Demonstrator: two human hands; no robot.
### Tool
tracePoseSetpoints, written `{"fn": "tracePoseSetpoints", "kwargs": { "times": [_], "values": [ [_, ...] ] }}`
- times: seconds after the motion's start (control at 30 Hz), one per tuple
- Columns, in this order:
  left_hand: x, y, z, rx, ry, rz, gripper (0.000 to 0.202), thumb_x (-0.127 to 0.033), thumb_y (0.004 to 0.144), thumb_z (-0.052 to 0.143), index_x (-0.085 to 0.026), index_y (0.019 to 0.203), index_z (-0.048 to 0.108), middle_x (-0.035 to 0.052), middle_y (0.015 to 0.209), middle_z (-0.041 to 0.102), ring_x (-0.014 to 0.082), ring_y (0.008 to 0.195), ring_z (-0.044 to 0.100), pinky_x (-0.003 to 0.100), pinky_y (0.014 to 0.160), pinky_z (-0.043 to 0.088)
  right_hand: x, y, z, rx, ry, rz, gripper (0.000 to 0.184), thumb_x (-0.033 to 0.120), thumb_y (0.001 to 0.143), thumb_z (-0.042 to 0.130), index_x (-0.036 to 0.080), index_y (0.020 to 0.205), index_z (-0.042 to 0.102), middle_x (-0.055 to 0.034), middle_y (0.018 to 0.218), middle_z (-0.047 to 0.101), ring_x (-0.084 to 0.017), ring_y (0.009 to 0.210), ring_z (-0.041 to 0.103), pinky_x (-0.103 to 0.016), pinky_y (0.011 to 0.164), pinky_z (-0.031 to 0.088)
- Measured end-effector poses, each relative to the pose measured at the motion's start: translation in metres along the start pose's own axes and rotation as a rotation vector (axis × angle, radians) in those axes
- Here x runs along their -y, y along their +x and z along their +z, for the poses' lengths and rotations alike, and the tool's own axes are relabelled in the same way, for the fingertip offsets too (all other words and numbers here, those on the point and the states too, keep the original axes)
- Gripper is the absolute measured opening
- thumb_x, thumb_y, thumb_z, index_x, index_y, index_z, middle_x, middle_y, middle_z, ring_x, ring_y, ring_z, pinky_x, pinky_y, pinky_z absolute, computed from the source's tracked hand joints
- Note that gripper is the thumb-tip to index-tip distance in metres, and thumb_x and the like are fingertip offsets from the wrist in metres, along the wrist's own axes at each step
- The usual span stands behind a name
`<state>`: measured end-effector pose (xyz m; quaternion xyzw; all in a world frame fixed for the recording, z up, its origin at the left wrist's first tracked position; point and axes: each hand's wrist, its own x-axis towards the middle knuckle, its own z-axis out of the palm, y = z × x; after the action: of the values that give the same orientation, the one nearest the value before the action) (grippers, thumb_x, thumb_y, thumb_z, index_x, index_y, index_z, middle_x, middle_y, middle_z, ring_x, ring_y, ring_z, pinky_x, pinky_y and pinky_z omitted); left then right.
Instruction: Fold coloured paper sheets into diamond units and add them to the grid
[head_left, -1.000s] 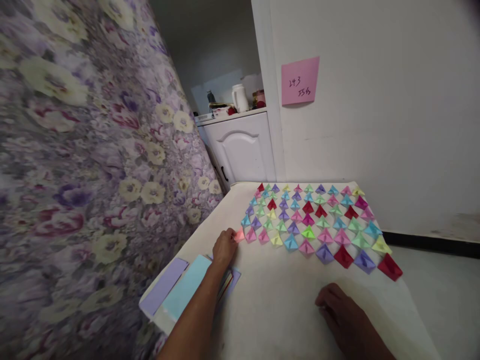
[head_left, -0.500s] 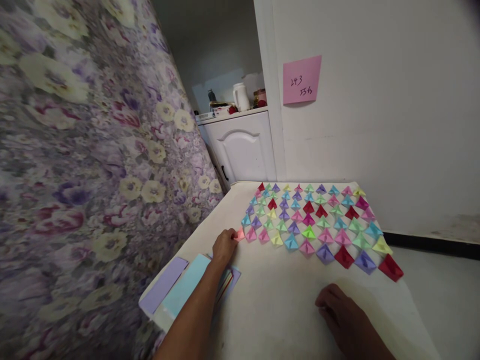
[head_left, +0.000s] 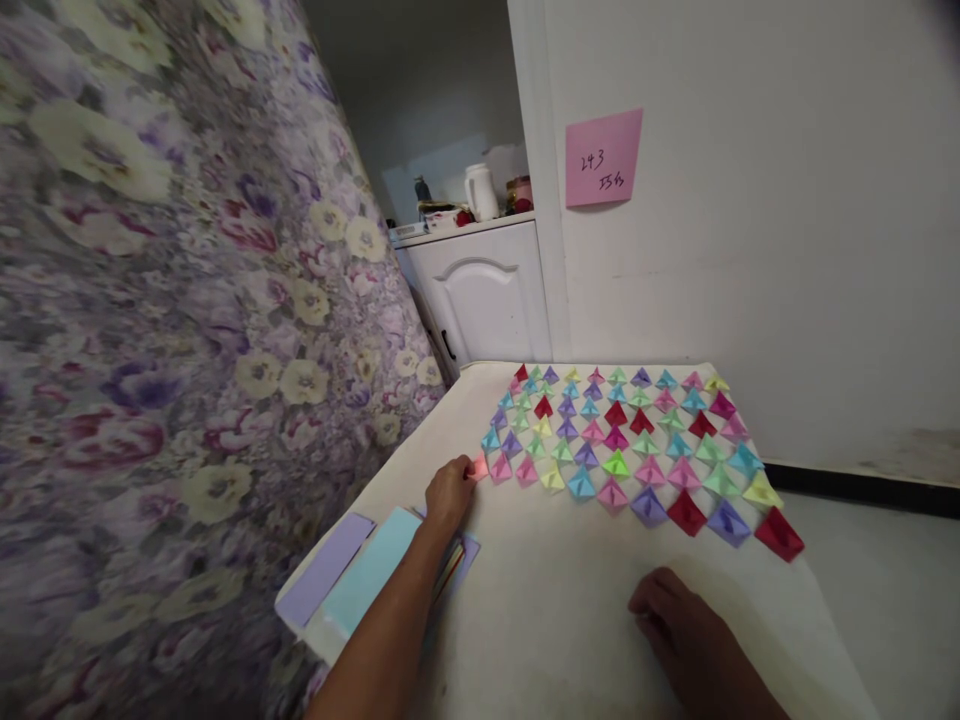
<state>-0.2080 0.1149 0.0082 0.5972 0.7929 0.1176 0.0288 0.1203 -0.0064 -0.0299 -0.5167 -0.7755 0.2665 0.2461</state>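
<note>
My left hand (head_left: 450, 490) reaches over the table, its thumb and fingers pinched on a small coral-pink origami boat (head_left: 479, 467). That boat touches the table at the left end of the front row. Beside it lies a pink origami boat (head_left: 500, 467), one of many folded paper boats in several colours set out in rows. At the right end of the front row sits a red boat (head_left: 780, 534). Lower right, my right hand (head_left: 679, 620) is held low over the table, fingers curled in and nothing visible in them.
Under my left forearm lie light blue paper (head_left: 371, 570) and other coloured sheets, with a purple strip (head_left: 326, 568) beside them. A floral curtain (head_left: 187, 330) hangs along the left. Behind the table (head_left: 547, 600) stand a white cabinet (head_left: 480, 290) and a wall with a pink note (head_left: 604, 158).
Almost nothing differs. The view has shifted very slightly; my left hand stays on the coral-pink boat and my right hand keeps its place.
</note>
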Motion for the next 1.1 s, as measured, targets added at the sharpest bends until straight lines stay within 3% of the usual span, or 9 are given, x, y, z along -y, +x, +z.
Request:
{"fn": "tracePoseSetpoints", "kwargs": {
  "times": [0.73, 0.8, 0.93, 1.1],
  "values": [
    [-0.0061, -0.0003, 0.0031, -0.029, 0.038, -0.038, 0.014, -0.014, 0.076, 0.051, -0.022, 0.085, 0.058, 0.0042, 0.091, 0.064, 0.0180, 0.086, 0.055, 0.026, 0.064, 0.035, -0.0009, 0.0005, 0.0011, 0.011, 0.016, -0.007, 0.018, 0.016, 0.080, 0.039, 0.022, 0.078, 0.056, -0.0028, 0.086, 0.058, -0.016, 0.074, 0.057, -0.028, 0.069, 0.043],
    [-0.0062, -0.0001, 0.0036, -0.020, 0.050, -0.032, 0.011, -0.019, 0.080, 0.051, -0.019, 0.088, 0.058, 0.0047, 0.092, 0.062, 0.0175, 0.086, 0.055, 0.028, 0.069, 0.039, -0.0014, 0.0006, 0.0021, 0.005, 0.021, -0.006, 0.018, 0.016, 0.080, 0.039, 0.022, 0.077, 0.056, -0.0028, 0.086, 0.058, -0.016, 0.074, 0.057, -0.027, 0.069, 0.043],
    [-0.0054, 0.0008, 0.0047, 0.003, 0.083, -0.010, 0.022, -0.032, 0.085, 0.050, -0.015, 0.098, 0.057, 0.0052, 0.099, 0.059, 0.0175, 0.088, 0.056, 0.037, 0.076, 0.046, -0.0019, 0.0018, 0.0028, 0.025, 0.019, 0.004, 0.018, 0.016, 0.080, 0.038, 0.022, 0.078, 0.055, -0.0031, 0.086, 0.057, -0.017, 0.075, 0.056, -0.028, 0.069, 0.043],
    [-0.0040, 0.0030, 0.0063, 0.018, 0.125, 0.025, 0.027, -0.030, 0.085, 0.051, -0.016, 0.107, 0.054, 0.0068, 0.108, 0.057, 0.0187, 0.092, 0.057, 0.039, 0.078, 0.048, -0.0012, 0.0013, 0.0008, 0.046, 0.018, 0.000, 0.017, 0.017, 0.082, 0.038, 0.021, 0.079, 0.054, -0.0034, 0.087, 0.056, -0.017, 0.077, 0.056, -0.029, 0.071, 0.042]
  ]
}}
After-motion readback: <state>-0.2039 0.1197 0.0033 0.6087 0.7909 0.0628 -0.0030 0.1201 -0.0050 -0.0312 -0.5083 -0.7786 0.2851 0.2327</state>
